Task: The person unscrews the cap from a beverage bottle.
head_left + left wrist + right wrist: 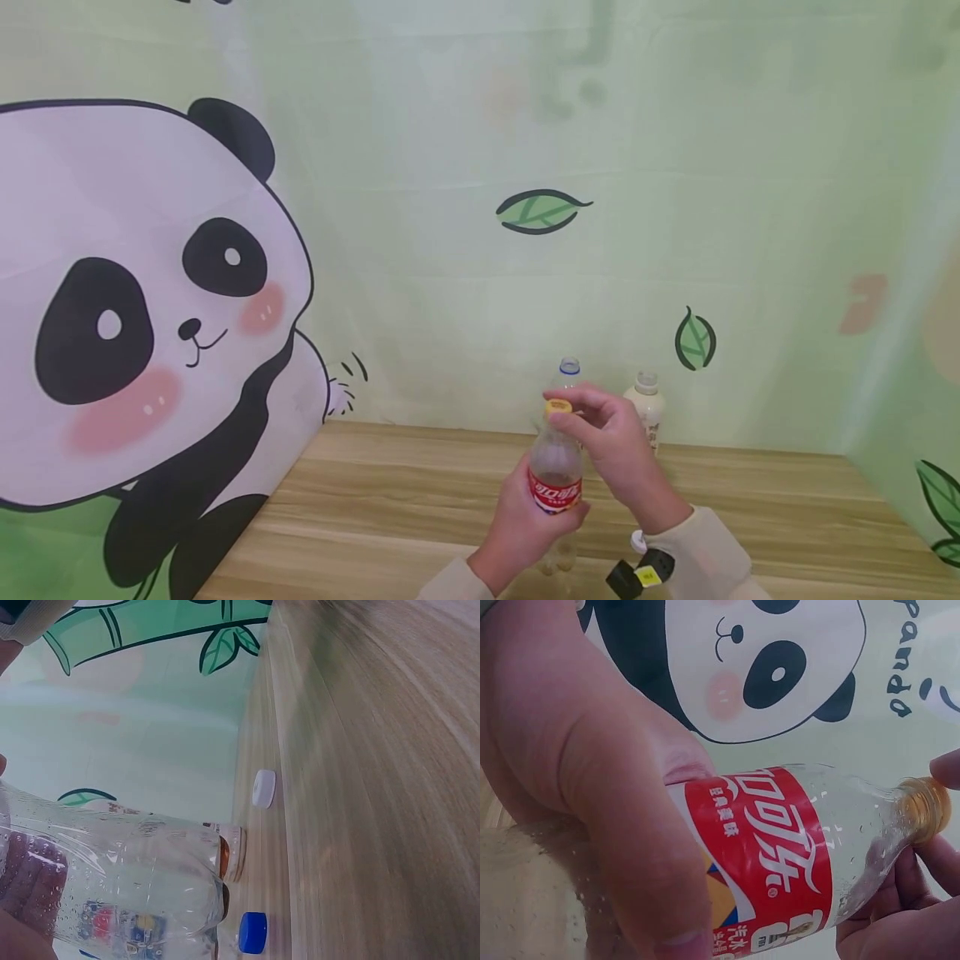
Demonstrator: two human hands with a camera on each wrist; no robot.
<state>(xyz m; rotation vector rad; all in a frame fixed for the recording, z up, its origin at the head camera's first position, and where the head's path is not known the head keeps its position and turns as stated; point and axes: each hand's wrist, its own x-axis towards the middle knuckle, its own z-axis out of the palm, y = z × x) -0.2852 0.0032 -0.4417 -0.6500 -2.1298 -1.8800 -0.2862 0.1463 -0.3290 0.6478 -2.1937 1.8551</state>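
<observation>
A clear plastic cola bottle with a red label is held up, slightly tilted, above the wooden table. My left hand grips it around the label. At its top, my right hand pinches the orange-yellow cap between thumb and fingers. Seen from the right wrist, the cap sits on the bottle's neck, with the right fingertips at its edge. Drops cling inside the bottle's clear lower part, which appears to have little or no liquid in it.
Behind the hands stand a clear bottle with a blue neck ring and a cream-coloured bottle, both uncapped. A white cap and a blue cap lie on the wooden table. A panda-print cloth hangs behind.
</observation>
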